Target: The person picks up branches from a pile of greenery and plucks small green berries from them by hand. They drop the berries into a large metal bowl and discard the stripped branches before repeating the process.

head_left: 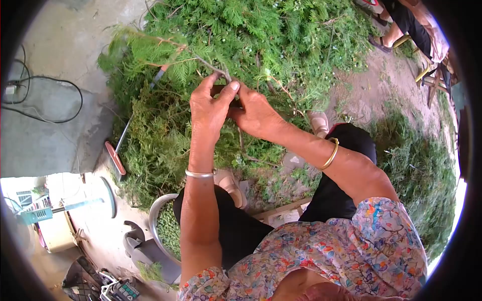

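Both my hands meet over a big heap of cut conifer greenery point(261, 30). My left hand point(208, 103) is closed, its thumb and fingers pinching the stem of a conifer branch point(205, 62). Pressed close beside it, my right hand point(253, 111) also grips that branch near the same spot. The thin brown stem runs up and left from my fingers to feathery green sprays, which look blurred. My fingers partly hide the gripped end of the stem.
To my left stands a metal basin point(153, 215) of small green pieces. A long-handled brush point(115, 159) leans by the heap. A black cable point(80, 103) lies on concrete. Another person's leg point(394, 34) shows at upper right. More greenery point(416, 165) lies to my right.
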Available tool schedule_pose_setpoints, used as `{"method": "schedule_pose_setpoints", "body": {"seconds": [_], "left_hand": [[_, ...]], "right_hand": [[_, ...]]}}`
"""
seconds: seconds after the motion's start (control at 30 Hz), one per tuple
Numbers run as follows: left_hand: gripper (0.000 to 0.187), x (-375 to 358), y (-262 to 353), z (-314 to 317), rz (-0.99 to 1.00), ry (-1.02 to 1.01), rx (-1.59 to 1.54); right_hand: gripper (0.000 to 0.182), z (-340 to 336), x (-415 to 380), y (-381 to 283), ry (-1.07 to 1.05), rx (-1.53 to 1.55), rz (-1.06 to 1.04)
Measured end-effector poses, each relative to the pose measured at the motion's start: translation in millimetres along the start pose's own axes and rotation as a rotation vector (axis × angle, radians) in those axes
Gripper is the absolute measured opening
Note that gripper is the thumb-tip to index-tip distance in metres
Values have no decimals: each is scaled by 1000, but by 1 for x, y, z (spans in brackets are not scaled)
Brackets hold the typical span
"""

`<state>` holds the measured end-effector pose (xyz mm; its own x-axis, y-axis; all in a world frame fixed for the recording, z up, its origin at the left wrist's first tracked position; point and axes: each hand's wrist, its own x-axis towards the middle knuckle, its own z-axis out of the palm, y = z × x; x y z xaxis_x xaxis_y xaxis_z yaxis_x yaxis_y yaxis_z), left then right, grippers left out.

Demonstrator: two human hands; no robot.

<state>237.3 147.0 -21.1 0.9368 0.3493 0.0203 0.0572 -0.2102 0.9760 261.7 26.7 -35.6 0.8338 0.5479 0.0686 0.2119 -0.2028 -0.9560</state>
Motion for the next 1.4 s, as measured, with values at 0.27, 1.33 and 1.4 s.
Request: {"method": "schedule_pose_setpoints", "body": {"seconds": [0.27,1.33,1.4], "left_hand": [[39,-12,-6,-9,267,-187,388],[35,-10,-26,-44,209,95,611],[35,-11,-24,-45,252,94,618]], "right_hand": [[81,-14,-13,-8,-186,-250,91],[22,-23,-46,33,-60,1247,782],[11,-21,-40,31,-10,1136,702]]}}
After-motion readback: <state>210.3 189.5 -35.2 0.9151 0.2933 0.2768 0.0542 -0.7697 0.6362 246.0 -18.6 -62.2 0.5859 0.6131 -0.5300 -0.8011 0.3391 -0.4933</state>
